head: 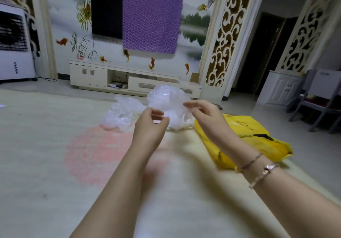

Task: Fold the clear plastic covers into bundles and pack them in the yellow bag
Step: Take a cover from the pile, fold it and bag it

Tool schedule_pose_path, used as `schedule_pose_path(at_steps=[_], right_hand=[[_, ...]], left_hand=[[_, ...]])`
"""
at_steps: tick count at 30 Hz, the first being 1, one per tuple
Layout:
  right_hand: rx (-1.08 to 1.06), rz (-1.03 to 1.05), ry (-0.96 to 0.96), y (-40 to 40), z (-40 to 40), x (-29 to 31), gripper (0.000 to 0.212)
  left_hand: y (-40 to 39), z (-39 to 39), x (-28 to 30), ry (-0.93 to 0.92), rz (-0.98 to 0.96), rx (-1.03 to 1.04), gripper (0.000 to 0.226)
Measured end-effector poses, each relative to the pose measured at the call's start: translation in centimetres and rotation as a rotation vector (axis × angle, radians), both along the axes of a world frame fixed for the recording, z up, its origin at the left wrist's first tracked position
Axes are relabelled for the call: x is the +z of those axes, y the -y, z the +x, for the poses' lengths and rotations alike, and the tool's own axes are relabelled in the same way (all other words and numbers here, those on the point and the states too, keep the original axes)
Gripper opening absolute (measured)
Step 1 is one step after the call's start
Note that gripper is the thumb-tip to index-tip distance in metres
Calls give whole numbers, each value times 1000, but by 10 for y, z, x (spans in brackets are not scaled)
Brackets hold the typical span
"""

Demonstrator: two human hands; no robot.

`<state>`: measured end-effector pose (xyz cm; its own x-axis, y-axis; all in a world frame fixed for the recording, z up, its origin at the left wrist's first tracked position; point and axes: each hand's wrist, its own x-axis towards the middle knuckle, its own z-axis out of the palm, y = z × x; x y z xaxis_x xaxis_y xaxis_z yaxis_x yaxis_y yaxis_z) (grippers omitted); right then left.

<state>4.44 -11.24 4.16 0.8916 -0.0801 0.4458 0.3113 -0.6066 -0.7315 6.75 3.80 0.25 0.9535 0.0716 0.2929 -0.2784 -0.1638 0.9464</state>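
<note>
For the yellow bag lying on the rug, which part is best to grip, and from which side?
Judging by its pose, grip the yellow bag at its near crumpled end, coming from the right with the right hand. It lies flat on the rug, so only bunched edges offer a pinch; its mouth isn't discernible.
</note>
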Motion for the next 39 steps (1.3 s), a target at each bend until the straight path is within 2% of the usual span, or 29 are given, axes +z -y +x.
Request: schedule_pose_path(at_steps=[3, 6, 9, 12, 15, 18, 20, 22, 25, 27, 31, 35, 37, 39], right_hand=[[57, 188, -60, 22, -48, 7, 29], [129, 352, -115, 47, -88, 7, 34], [191, 519, -142, 73, -114, 0, 40], [210, 650, -96, 89, -124, -13, 42], [140, 816, -24, 95, -126, -30, 31], [44, 743, -132, 89, -121, -42, 35], [79, 662, -267, 85, -122, -47, 49], [140, 681, -317, 83, -126, -48, 46], [174, 776, -262, 90, -131, -45, 26], [97, 816, -216, 98, -131, -45, 14], [-77, 828, -167, 111, -131, -43, 17], [-169, 864, -84, 114, -127, -40, 22], [-162, 835, -70, 115, -125, -37, 21], [-100, 732, -106, 114, -125, -33, 18]], left_hand=[[18, -22, 13, 21, -117, -128, 29], [38, -40, 20, 8, -143, -303, 33], [65, -59, 18, -34, -116, -479, 19], [87, -77, 9, -75, -164, -547, 1], [97, -84, 1, -99, -219, -525, 8], [99, -85, -1, -95, -284, -518, 12], [101, -87, -2, -98, -315, -550, 10], [103, -88, -4, -109, -346, -569, 10], [104, -89, -4, -109, -355, -552, 18], [103, -86, -4, -109, -359, -514, 25], [102, -81, -6, -125, -344, -454, 33], [103, -85, -2, -267, -219, -553, 35], [102, -85, 2, -314, -143, -539, 37], [100, -78, 3, -342, -170, -516, 49]])
